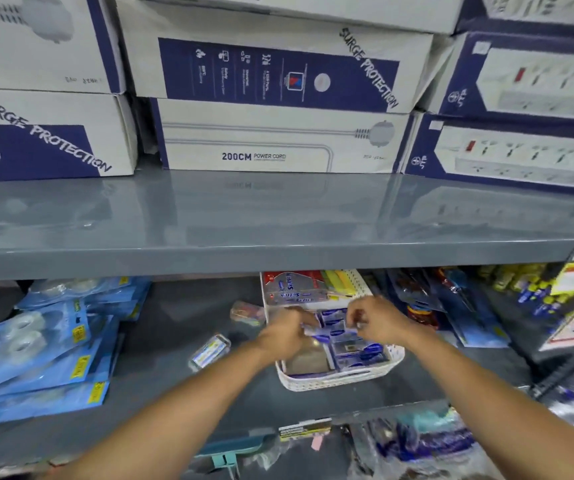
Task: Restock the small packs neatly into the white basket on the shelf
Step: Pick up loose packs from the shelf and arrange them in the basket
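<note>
Reaching under the grey upper shelf, both hands meet over the white basket on the lower shelf. The left hand and the right hand have their fingers curled and pinch together a small blue pack, held just above the packs already lying in the right half of the basket. The left front part of the basket shows a bare bottom. One loose pack lies on the lower shelf, left of the basket. Blue blister cards are stacked far left
</note>
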The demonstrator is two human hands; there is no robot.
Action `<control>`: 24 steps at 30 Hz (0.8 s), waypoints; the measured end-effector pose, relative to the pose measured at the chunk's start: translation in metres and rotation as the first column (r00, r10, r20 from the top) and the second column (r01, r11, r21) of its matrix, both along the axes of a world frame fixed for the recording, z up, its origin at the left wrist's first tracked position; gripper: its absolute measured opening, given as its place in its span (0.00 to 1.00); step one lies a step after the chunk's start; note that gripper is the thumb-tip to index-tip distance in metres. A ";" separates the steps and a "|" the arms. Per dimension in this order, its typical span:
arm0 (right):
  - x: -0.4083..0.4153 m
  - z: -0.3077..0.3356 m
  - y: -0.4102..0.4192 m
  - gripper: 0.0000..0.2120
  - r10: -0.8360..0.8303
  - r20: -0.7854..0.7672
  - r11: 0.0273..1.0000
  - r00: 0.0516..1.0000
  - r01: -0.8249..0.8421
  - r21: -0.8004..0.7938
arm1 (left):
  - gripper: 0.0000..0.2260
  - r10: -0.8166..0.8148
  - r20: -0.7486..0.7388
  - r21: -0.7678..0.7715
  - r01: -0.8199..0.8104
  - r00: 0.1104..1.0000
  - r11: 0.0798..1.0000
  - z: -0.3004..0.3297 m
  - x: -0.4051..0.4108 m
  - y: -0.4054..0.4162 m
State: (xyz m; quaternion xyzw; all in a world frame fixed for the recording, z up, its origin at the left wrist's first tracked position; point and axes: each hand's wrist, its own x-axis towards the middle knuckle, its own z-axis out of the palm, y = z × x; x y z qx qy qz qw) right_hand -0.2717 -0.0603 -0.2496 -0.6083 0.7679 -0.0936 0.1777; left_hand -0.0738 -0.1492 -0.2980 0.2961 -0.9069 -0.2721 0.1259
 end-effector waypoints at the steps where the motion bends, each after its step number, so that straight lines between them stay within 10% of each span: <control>1: -0.011 0.000 0.010 0.19 0.035 -0.058 0.997 0.998 -0.031 0.074 | 0.14 -0.016 0.035 0.011 0.015 0.999 1.000 -0.001 -0.016 0.012; 24: -0.045 -0.040 0.023 0.10 0.202 -0.130 0.969 0.971 -0.179 0.171 | 0.08 0.142 0.157 0.191 -0.172 0.977 0.966 -0.032 -0.080 0.042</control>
